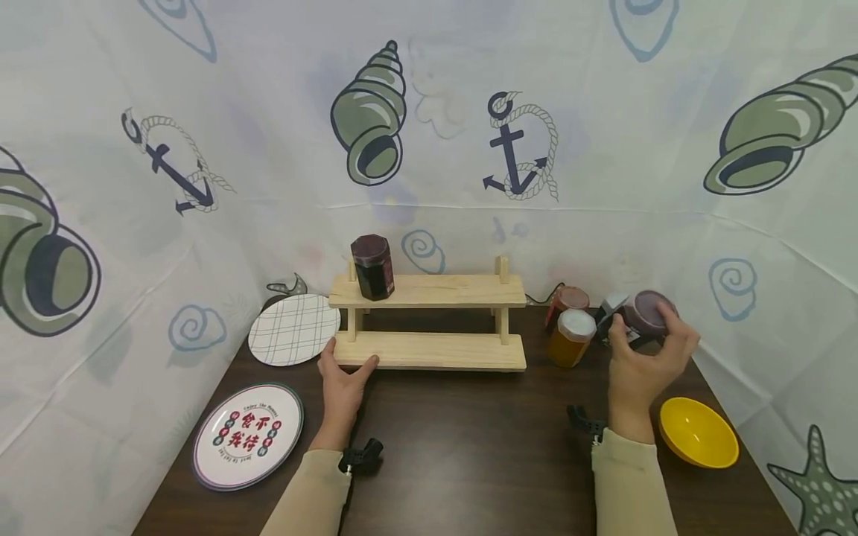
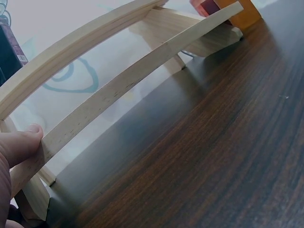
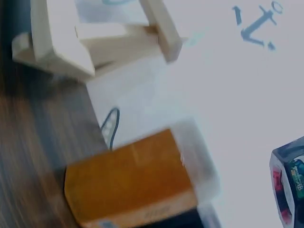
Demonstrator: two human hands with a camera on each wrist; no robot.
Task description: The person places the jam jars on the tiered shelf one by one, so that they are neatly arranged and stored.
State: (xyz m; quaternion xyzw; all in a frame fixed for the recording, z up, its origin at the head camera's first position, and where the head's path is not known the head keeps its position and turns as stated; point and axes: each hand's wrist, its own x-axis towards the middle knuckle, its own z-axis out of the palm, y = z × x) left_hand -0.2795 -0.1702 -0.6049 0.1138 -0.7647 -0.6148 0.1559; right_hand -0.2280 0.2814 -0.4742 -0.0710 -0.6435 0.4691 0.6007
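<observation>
My left hand (image 1: 344, 389) grips the left end of a two-tier wooden shelf (image 1: 429, 351). In the left wrist view, its thumb (image 2: 28, 137) presses the front edge of the lower board (image 2: 102, 97). On the upper board's left end stands a dark jar (image 1: 373, 268) with a dark lid. Over at the right, my right hand (image 1: 646, 372) holds another dark jar with a purple lid (image 1: 649, 311), tilted. That jar's labelled side (image 3: 290, 183) shows at the right edge of the right wrist view. Beside it stands an amber jar (image 1: 570, 342) with a white lid.
Behind the amber jar is a red-lidded jar (image 1: 568, 300), and a grey-and-black item (image 1: 608, 309) sits near the right hand. A yellow bowl (image 1: 697, 432) lies front right. At left are a checked plate (image 1: 295, 327) and a printed plate (image 1: 248, 438). Patterned cloth (image 1: 442, 186) hangs behind.
</observation>
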